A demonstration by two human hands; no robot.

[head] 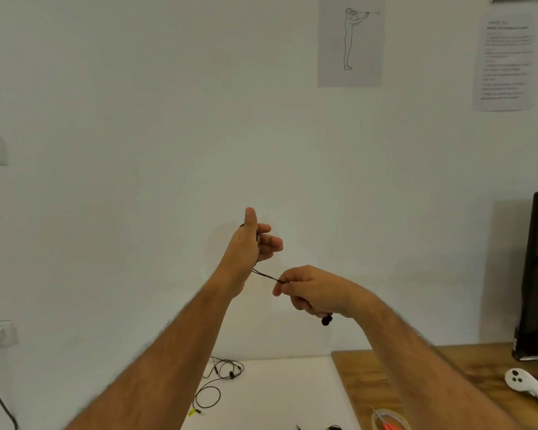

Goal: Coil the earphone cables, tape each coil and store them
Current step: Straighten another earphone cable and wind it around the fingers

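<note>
Lying nearest me on the white table (292, 392) are a loose earphone (221, 375) and a tape roll (389, 418). Higher up, my right hand (311, 293) pinches a black earphone cable (266, 276), an earbud (326, 320) dangling below my curled fingers. It runs taut to my left hand (249, 243), wound round its half-bent fingers, thumb up. Beyond, the wall sheet's (505, 62) text is too blurred to read.
</note>
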